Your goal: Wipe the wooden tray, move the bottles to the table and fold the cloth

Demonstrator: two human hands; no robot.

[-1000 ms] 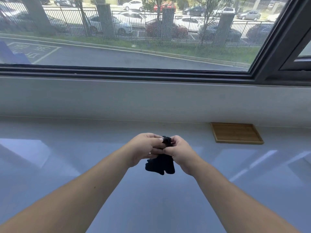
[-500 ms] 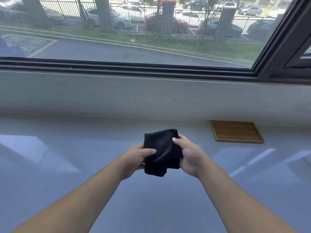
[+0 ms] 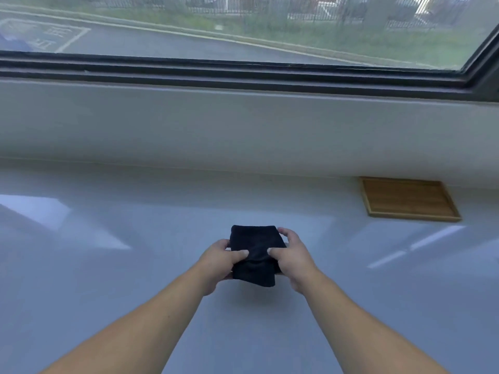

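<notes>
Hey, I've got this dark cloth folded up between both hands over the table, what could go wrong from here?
1. The cloth is pinched only at its sides by the left hand and right hand; its lower edge hangs loose, so the fold may open as you set it down.
2. The table looks glossy, so the cloth might slide when pressed flat.
3. No bottles are in view and the wooden tray sits empty, so check that step.

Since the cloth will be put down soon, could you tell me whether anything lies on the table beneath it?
Nothing visible does. The black cloth, held by the left hand and right hand, is over bare table; the wooden tray sits far right.
</notes>
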